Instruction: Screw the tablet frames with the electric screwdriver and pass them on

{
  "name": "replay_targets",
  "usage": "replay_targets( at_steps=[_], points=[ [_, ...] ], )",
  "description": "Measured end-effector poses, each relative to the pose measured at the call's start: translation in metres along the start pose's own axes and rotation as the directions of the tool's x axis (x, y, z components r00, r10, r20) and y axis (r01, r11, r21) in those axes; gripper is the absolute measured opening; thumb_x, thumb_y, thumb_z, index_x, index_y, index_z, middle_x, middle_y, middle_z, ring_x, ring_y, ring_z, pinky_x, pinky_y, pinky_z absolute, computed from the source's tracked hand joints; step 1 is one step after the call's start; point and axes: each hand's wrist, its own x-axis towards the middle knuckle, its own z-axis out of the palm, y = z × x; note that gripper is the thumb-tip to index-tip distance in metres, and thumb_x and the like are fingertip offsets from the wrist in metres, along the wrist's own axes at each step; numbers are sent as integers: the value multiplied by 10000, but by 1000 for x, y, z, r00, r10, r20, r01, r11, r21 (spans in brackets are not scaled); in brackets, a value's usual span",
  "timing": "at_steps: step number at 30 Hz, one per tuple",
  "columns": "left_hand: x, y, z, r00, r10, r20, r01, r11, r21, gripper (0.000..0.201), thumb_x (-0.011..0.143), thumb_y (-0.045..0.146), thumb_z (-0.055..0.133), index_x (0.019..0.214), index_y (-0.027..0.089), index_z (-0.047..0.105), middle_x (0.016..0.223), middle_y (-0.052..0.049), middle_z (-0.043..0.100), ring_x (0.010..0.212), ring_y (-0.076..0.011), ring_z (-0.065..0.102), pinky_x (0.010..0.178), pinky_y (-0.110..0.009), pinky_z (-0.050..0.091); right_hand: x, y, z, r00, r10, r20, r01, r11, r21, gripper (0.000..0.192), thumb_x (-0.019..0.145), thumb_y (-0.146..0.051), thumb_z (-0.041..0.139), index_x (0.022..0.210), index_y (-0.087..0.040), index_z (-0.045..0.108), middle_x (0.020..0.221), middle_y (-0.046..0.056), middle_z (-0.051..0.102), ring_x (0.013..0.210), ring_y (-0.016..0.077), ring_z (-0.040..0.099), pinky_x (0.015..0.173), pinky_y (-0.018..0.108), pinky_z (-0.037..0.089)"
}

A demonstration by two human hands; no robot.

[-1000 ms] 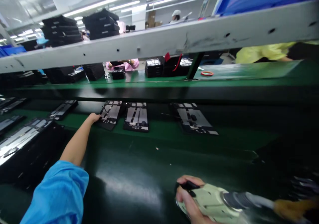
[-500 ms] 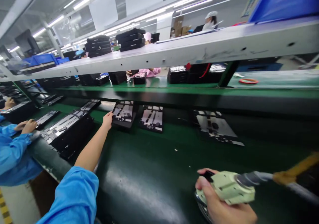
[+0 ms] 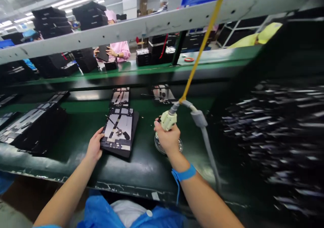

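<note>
My left hand [image 3: 95,144] grips the left edge of a flat black-and-silver electronic panel [image 3: 118,126], its thumb on the near side. A darker panel [image 3: 135,120] shows under it, slightly askew. Just behind lies another such panel [image 3: 120,97], touching or nearly touching the held one. My right hand [image 3: 168,136] is wrapped round a pale green corded tool [image 3: 168,120] with a round metal ring at its base. The ring sits on or just over the dark green belt [image 3: 146,167]; I cannot tell which. A blue band [image 3: 187,173] circles my right wrist.
Stacked panels [image 3: 32,126] stand at the left, and a further panel [image 3: 162,93] lies at the back. A yellow cord [image 3: 202,52] and grey cable [image 3: 210,153] run from the tool. Blurred stacked parts [image 3: 278,126] fill the right. Behind the shelf [image 3: 141,27], a co-worker [image 3: 121,50] holds a dark panel.
My left hand has brought the panel from the back left nearer to me. The view has turned right. The tool has moved away from my body and now stands more upright.
</note>
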Motion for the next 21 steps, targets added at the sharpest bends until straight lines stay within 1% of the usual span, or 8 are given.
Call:
replay_targets(
  at_steps=[6, 8, 9, 11, 13, 14, 19, 21],
  points=[
    [-48, -27, -2, 993, -6, 121, -22, 974, 225, 691, 768, 448, 712, 1383, 145, 627, 1025, -90, 755, 816, -188, 697, 765, -317, 566, -19, -30, -23, 963, -245, -115, 212, 947, -241, 681, 837, -463, 734, 1386, -164, 461, 1335, 167, 558, 1194, 285, 590, 1017, 449, 515],
    [-55, -27, -8, 987, 30, 155, -80, 942, 327, 680, 780, 483, 727, 1370, 157, 641, 988, -67, 739, 826, -187, 680, 792, -321, 552, -47, -43, -36, 967, -253, -6, 236, 909, -342, 557, 884, -444, 690, 1332, -176, 494, 1234, 143, 575, 1093, 272, 610, 952, 433, 533],
    [-57, -25, -11, 983, 51, 175, -115, 918, 379, 650, 776, 481, 740, 1341, 169, 665, 967, -54, 729, 827, -187, 669, 809, -324, 544, -63, -49, -42, 966, -186, 177, 241, 894, -377, 450, 911, -431, 665, 1269, -191, 538, 1127, 110, 605, 989, 250, 630, 886, 408, 544],
    [-62, -19, -17, 970, 89, 225, -188, 862, 471, 532, 765, 459, 762, 1233, 207, 733, 950, -37, 709, 837, -194, 648, 845, -334, 529, -93, -56, -48, 837, 58, 544, 259, 835, -486, 400, 919, -450, 666, 1223, -204, 581, 1094, 97, 626, 939, 253, 657, 830, 395, 545],
    [-67, -12, -22, 954, 113, 279, -252, 806, 535, 405, 763, 451, 773, 1111, 242, 781, 948, -35, 693, 863, -211, 632, 875, -347, 516, -115, -57, -47, 667, 262, 698, 310, 754, -579, 495, 890, -484, 710, 1278, -210, 570, 1156, 110, 624, 995, 294, 678, 804, 396, 549],
    [-70, -8, -24, 939, 120, 322, -296, 760, 579, 381, 774, 460, 770, 1095, 256, 785, 949, -37, 685, 884, -223, 630, 887, -356, 513, -122, -56, -45, 621, 317, 717, 337, 718, -609, 563, 874, -497, 730, 1322, -211, 546, 1198, 121, 615, 1045, 320, 676, 804, 400, 551],
    [-84, 6, -34, 796, 0, 605, -565, 360, 743, 699, 796, 523, 779, 1439, 329, 585, 1139, -55, 646, 1021, -263, 640, 906, -376, 525, -126, -48, -30, 597, 347, 724, 403, 650, -644, 656, 859, -484, 757, 1376, -193, 478, 1281, 158, 587, 1150, 363, 652, 823, 422, 561],
    [-86, 7, -36, 772, -44, 635, -596, 297, 746, 753, 784, 484, 800, 1476, 336, 542, 1184, -61, 627, 1019, -258, 644, 896, -367, 529, -126, -47, -29, 591, 344, 729, 404, 656, -637, 582, 863, -457, 755, 1310, -180, 504, 1249, 153, 605, 1123, 355, 664, 811, 419, 562]
  ],
)
